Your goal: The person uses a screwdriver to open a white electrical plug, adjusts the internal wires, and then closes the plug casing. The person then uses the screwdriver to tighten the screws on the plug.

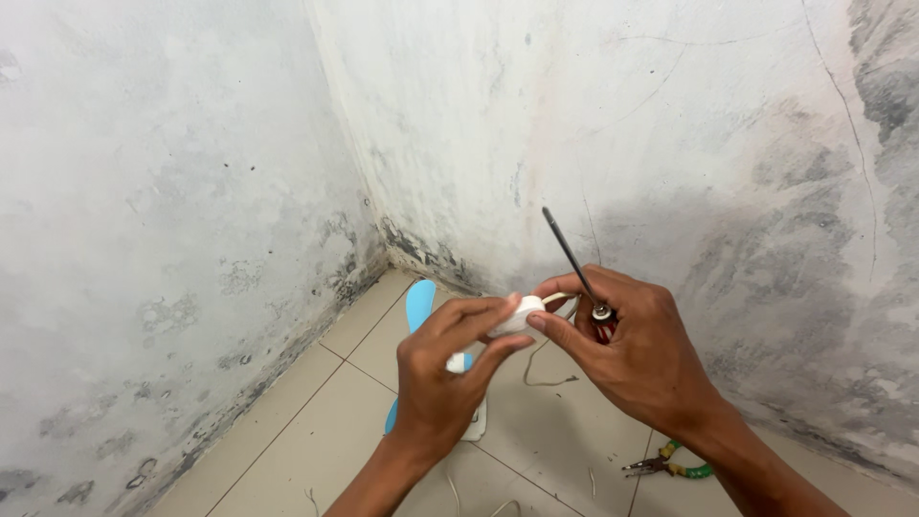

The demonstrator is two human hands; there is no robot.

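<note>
Small white plastic part (517, 314): held in mid-air, centre of view, above floor tiles (316, 431), near wall corner. Pinched between fingertips of both hands. Left hand (445, 378): fingers closed on left side of white part, thumb below, index above. Right hand (632, 349): thumb and index closed on right end of part; remaining fingers wrapped round screwdriver (574, 263), red handle in palm, dark shaft tilted up and left, tip free against wall. Thin wire (544, 369): hanging below part, loose. Blue fan blade (418, 304): flat on floor behind left hand, partly hidden. Pliers (670, 466): on floor beneath right wrist, green-yellow grips. Wire offcuts scattered on tiles. Walls (172, 211) close on left and behind; open floor toward viewer.
</note>
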